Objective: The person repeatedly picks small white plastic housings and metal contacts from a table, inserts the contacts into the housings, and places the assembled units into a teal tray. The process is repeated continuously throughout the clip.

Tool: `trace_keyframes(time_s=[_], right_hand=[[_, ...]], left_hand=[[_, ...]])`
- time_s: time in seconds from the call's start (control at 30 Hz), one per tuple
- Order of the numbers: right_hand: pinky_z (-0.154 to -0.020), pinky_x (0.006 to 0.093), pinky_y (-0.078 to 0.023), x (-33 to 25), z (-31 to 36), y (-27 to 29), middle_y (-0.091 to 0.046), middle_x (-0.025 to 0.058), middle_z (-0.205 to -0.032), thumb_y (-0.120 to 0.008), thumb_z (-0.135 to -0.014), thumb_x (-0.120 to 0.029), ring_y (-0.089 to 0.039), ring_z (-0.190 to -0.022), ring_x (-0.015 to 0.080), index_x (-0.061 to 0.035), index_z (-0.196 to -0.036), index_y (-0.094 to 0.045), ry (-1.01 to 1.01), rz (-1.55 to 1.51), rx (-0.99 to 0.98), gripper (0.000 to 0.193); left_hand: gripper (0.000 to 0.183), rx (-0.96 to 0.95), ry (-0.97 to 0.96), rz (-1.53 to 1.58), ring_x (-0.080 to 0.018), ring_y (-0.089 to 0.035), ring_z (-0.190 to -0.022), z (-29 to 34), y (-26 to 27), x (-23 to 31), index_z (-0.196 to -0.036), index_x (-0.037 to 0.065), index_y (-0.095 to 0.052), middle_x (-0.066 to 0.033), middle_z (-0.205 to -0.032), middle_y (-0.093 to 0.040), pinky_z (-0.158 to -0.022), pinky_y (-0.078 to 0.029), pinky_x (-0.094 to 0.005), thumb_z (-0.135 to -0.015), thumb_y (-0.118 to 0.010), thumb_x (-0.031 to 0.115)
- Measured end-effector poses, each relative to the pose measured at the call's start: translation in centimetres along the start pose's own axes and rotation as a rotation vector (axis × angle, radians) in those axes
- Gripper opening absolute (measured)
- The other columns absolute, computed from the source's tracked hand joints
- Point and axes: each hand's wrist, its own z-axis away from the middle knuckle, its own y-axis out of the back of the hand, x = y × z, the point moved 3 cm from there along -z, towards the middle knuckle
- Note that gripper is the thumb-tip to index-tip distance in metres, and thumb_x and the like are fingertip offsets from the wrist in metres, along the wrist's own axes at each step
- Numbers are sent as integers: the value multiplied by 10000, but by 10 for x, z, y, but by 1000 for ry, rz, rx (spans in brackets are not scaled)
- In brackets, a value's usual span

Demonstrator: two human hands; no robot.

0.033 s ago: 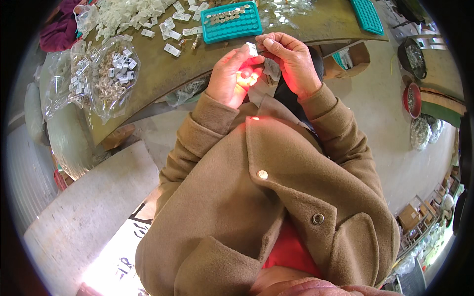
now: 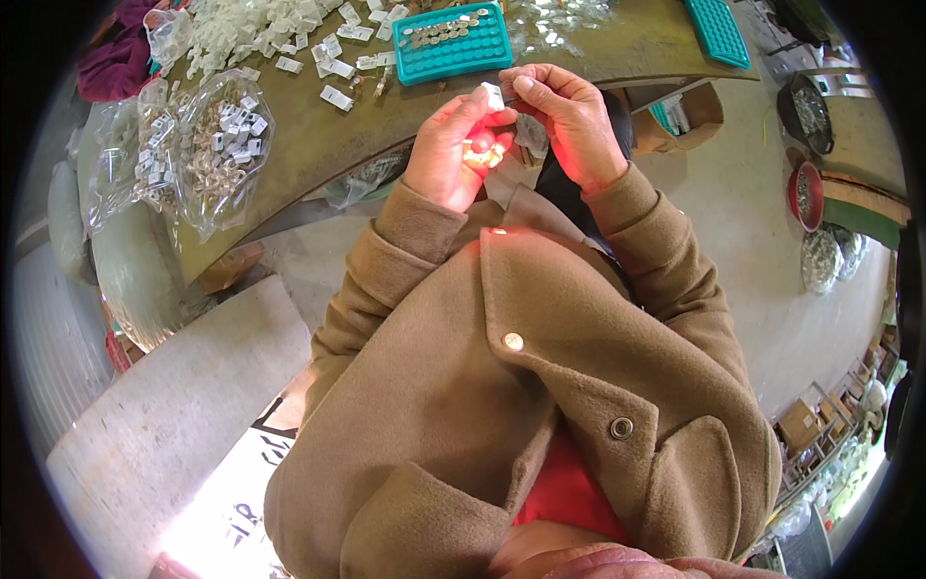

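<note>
Between the thumb and fingers of my left hand is a small white plastic casing, held upright. Red light glows over that palm and its curled fingers, around a bright spot whose source I cannot make out. My right hand is close beside it, thumb and forefinger pinched together. Whatever lies in that pinch is too small to name. Just beyond both hands, on the table, a teal tray of round pockets holds several silver coin-like discs in its far rows.
White casings lie loose on the olive table, by a large pale heap. Clear bags of small parts sit at the left edge. Another teal tray is far right. Below the table stands a cardboard box.
</note>
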Motion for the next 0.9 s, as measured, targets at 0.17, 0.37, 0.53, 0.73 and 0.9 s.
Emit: trace_keyframes(time_s=[0.17, 0.37, 0.53, 0.73, 0.9], right_hand=[[-769, 228, -506, -3, 1, -3, -684, 41, -957, -623, -929, -91, -603, -831, 77, 17, -995, -659, 155, 227, -22, 132], [-735, 236, -505, -5, 2, -6, -675, 26, -889, -627, -909, -56, -608, -809, 86, 16, -941, -652, 304, 407, -26, 83], [-669, 292, -504, -15, 6, -12, -649, 78, -826, -646, -826, -3, -626, -743, 204, -34, -936, -654, 719, 1008, -9, 114], [-689, 284, -518, -17, 8, -14, -670, 88, -840, -637, -818, 4, -656, -760, 199, -43, -971, -673, 707, 995, -8, 164], [-762, 236, -524, -13, 8, -5, -716, 67, -881, -631, -869, -24, -670, -800, 105, -12, -986, -667, 458, 761, 106, 124]], left_hand=[[240, -64, 30, 23, -104, -557, -679, -1, -2, 1, -1038, 45, -612, -88, -901, -671, -678, -514, -271, -963, -597, 273], [217, 38, -5, -9, -75, -529, -657, 0, -1, -1, -998, 54, -622, -64, -882, -668, -698, -521, -274, -964, -598, 267], [215, 41, -87, -120, -56, -527, -639, 0, -1, 2, -940, 54, -621, -53, -881, -671, -695, -521, -254, -967, -596, 266], [228, 73, -33, -102, -32, -464, -568, -3, 5, 2, -977, 51, -610, -44, -866, -665, -661, -516, -230, -970, -589, 278], [243, -25, -4, -16, -34, -456, -564, -3, 5, 0, -987, 45, -614, -45, -871, -662, -671, -510, -243, -975, -578, 285]])
